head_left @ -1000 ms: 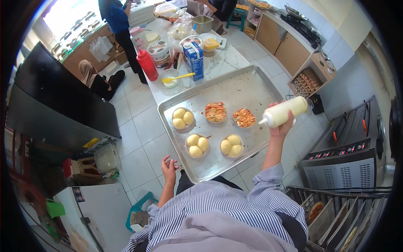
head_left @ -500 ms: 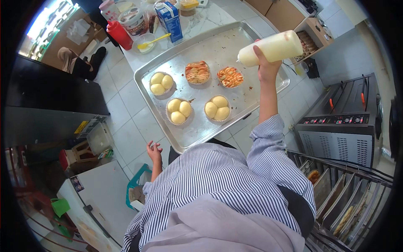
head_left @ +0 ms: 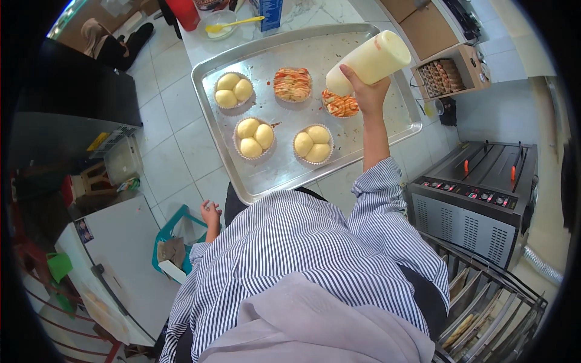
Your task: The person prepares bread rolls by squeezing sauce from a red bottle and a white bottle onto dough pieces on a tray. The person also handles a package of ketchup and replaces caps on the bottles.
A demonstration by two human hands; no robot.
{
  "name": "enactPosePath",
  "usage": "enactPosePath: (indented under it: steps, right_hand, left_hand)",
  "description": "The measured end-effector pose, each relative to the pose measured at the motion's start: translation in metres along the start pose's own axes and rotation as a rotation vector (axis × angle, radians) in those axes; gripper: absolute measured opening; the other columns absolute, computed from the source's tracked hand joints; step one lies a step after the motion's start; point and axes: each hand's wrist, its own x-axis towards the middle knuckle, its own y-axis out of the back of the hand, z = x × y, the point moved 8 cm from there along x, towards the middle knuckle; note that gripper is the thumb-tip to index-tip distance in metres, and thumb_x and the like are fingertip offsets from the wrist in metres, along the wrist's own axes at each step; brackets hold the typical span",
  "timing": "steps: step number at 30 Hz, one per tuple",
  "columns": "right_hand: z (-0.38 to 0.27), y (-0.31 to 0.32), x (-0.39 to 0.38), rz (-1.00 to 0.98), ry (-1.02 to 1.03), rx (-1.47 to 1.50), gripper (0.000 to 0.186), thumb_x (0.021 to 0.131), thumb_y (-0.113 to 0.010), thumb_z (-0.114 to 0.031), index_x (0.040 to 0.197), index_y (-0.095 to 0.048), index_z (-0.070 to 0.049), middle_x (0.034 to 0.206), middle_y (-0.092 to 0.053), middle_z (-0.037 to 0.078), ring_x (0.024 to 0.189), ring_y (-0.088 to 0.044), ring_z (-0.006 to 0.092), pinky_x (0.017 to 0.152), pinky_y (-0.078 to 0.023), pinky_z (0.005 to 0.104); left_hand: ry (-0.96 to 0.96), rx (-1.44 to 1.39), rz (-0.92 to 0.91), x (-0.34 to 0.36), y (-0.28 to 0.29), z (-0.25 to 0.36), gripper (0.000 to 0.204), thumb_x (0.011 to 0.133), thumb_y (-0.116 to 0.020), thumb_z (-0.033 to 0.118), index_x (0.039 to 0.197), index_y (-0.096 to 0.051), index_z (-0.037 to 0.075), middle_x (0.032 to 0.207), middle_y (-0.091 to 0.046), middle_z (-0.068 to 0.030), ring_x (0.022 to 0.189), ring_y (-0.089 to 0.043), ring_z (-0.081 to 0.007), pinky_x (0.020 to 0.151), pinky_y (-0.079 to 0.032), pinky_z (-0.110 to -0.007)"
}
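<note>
In my right hand [head_left: 368, 91] is a squeeze bottle [head_left: 375, 54] filled with something pale yellow, tilted with its nozzle end down to the left. It is above a bun streaked with red and cream sauce [head_left: 339, 106] and partly covers it; the nozzle tip is hard to make out. Another sauce-streaked bun [head_left: 292, 84] sits to its left. Three plain three-lobed dough buns [head_left: 233, 90] in paper cups stand at the left and front of a metal baking tray [head_left: 279, 178]. My left hand [head_left: 210, 213] hangs left of the tray, empty, fingers loosely apart.
Behind the tray, the marble-look table [head_left: 315, 13] carries a red bottle [head_left: 183, 13], a blue carton [head_left: 270, 15] and a bowl [head_left: 219, 25] with a yellow spoon. An oven [head_left: 466, 206] and a tray rack [head_left: 484, 302] stand at right. A person [head_left: 112, 51] is on the floor at far left.
My right hand has brought the bottle leftward and nearer, over the right sauce-streaked bun. The whole view has shifted, and the fingers of my left hand look a little more curled.
</note>
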Motion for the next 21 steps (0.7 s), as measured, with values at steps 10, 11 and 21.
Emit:
enactPosePath:
  steps: [10,11,21]
  right_hand:
    - [0.008,-0.005,0.003,0.009,0.007,0.021,0.032,0.065,-0.080,-0.010,0.088,-0.062,0.001,0.084,-0.064,0.007,0.076,-0.061,0.0146,0.068,-0.050,0.0277]
    - [0.007,-0.003,0.004,0.032,0.030,0.022,0.028,0.066,-0.079,-0.008,0.086,-0.062,0.001,0.083,-0.064,0.006,0.075,-0.060,0.0132,0.069,-0.049,0.0268]
    - [0.012,0.023,0.023,0.115,0.085,-0.065,0.028,0.065,-0.079,-0.006,0.086,-0.062,0.002,0.085,-0.064,0.006,0.075,-0.060,0.0125,0.070,-0.049,0.0261]
  left_hand:
    - [0.006,0.124,0.154,-0.010,0.013,-0.032,0.029,0.086,-0.052,0.014,0.113,-0.042,0.007,0.077,-0.061,-0.0109,0.047,-0.052,-0.0136,0.040,-0.041,-0.024]
    - [0.009,0.125,0.161,-0.011,0.013,-0.032,0.029,0.086,-0.052,0.014,0.112,-0.042,0.007,0.077,-0.061,-0.0108,0.047,-0.052,-0.0135,0.040,-0.041,-0.024]
    - [0.017,0.144,0.137,-0.016,0.004,-0.017,0.029,0.086,-0.052,0.015,0.113,-0.042,0.007,0.078,-0.061,-0.0113,0.047,-0.053,-0.0139,0.040,-0.041,-0.024]
